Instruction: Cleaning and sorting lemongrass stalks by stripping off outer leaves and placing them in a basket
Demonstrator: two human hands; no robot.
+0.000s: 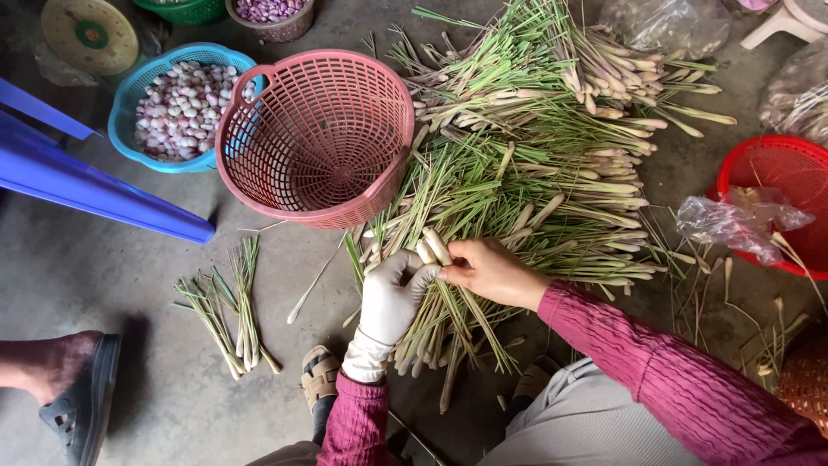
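A big heap of lemongrass stalks (535,147) lies on the concrete floor in front of me. My left hand (392,293), in a white glove, grips a bunch of lemongrass stalks (435,250) by their pale butt ends. My bare right hand (492,272) pinches the same bunch from the right, fingertips against the gloved fingers. The green leaf ends trail down toward my knees. An empty pink plastic basket (315,138) stands tilted just above my hands, touching the heap.
A small sorted bundle of lemongrass (228,315) lies to the left. A blue basket of shallots (177,108) sits behind the pink one. A red basket (776,198) with a crumpled plastic bag (737,220) is at right. Another person's sandalled foot (69,380) is at lower left, near a blue bar (95,185).
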